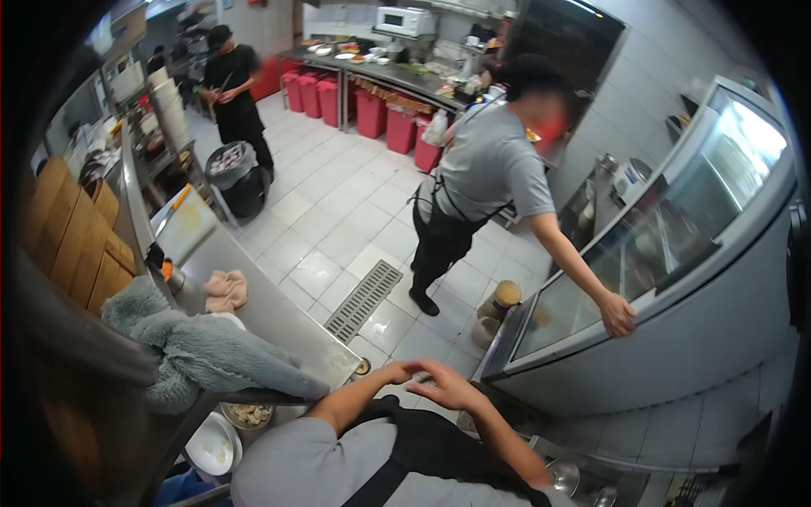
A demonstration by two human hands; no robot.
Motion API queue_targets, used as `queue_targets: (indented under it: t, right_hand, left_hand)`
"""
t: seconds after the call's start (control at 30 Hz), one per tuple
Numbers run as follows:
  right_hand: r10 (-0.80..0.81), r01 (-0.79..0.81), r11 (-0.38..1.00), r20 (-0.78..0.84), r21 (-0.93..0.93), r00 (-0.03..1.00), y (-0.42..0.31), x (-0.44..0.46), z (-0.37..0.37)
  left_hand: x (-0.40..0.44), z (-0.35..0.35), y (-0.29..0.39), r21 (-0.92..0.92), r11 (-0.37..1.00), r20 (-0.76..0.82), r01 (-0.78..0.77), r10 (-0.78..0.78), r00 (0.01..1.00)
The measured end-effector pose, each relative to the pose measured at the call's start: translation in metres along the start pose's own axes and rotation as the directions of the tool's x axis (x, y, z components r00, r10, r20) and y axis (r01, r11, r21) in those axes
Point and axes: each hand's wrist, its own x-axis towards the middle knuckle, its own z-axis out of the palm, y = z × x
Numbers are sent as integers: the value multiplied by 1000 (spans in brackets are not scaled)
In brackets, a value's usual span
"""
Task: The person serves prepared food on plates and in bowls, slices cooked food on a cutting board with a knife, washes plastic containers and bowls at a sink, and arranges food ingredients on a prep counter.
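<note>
My left hand (395, 373) and my right hand (446, 386) meet in front of my black apron (414, 435). The right hand holds nothing, and its fingers are stretched out and apart, reaching over to the left hand. Most of the left hand's fingers are hidden or too small to make out. To the left is the corner of a steel counter (325, 359), with a pink cloth (225, 291) lying on it. A grey fluffy towel (198, 355) hangs over a rail beside my left arm.
At right a co-worker (494, 160) holds the edge of a glass-door fridge (650, 253). Another person (232, 89) stands at the back left near a black bin (241, 186). A drain grate (365, 300) lies in the tiled floor. Red bins (370, 114) stand under the far counter.
</note>
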Motion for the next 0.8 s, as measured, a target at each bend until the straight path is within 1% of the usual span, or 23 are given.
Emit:
queue_targets:
  t: [0.03,0.07,0.13,0.23,0.3,0.33,0.37,0.4,0.43,0.47,0.5,0.53,0.57,0.6,0.63,0.67,0.7,0.73,0.77,0.8]
  right_hand:
    - [-154,157,986,55,-60,987,-14,28,3]
    - [-304,317,943,122,-102,945,-26,53,12]
    - [-572,585,797,120,-151,811,-56,88,35]
    - [-617,636,768,189,-66,764,-70,119,63]
    - [-589,598,801,206,23,781,-46,141,78]
    - [-541,546,837,188,25,820,-58,137,72]
    - [-536,544,839,173,-2,826,-47,140,70]
    - [-504,513,858,145,-27,851,-45,139,62]
    - [-447,458,888,161,-37,880,-39,141,50]
    - [-461,466,885,134,-5,877,-47,134,32]
    - [-380,382,924,140,14,914,-58,129,14]
    - [-430,427,903,103,55,897,-50,130,0]
    - [-457,448,881,29,150,889,-40,135,-8]
    - [-497,491,852,-14,183,867,-37,135,-20]
    - [-444,432,877,10,210,896,-43,129,-32]
    - [-460,445,875,37,193,887,-44,123,-43]
    - [-476,460,870,63,177,877,-46,118,-53]
    - [-470,446,876,112,184,876,-48,109,-62]
    - [-496,470,865,159,178,853,-58,94,-70]
    - [-540,516,842,258,158,801,-59,82,-79]
  left_hand:
    - [-7,-5,-5,-12,1000,-26,11,-11,1000]
    - [-16,-9,-11,-35,999,-48,24,-26,999]
    - [-34,-15,-20,-102,993,-102,52,-62,993]
    - [-66,-28,-20,-197,979,-197,54,-94,976]
    - [-102,-34,-7,-263,964,-274,26,-100,957]
    - [-124,-40,7,-300,954,-316,-13,-87,945]
    - [-147,-45,20,-339,939,-365,-53,-79,928]
    - [-174,-56,39,-377,920,-406,-106,-61,912]
    - [-206,-65,59,-435,889,-423,-143,-62,904]
    - [-238,-77,81,-494,848,-443,-191,-56,895]
    - [-288,-108,122,-631,768,-354,-109,-161,921]
    - [-304,-101,123,-643,704,-476,-301,-59,878]
    - [-333,-111,142,-711,615,-490,-341,-86,867]
    - [-355,-118,162,-761,481,-553,-435,-130,823]
    - [-369,-121,172,-798,340,-580,-498,-207,788]
    - [-375,-125,182,-729,305,-684,-612,-292,669]
    - [-377,-127,188,-639,286,-760,-714,-375,530]
    - [-371,-129,188,-546,373,-812,-750,-456,365]
    - [-356,-131,188,-451,467,-837,-761,-516,179]
    - [-344,-129,193,-359,571,-828,-738,-560,-31]
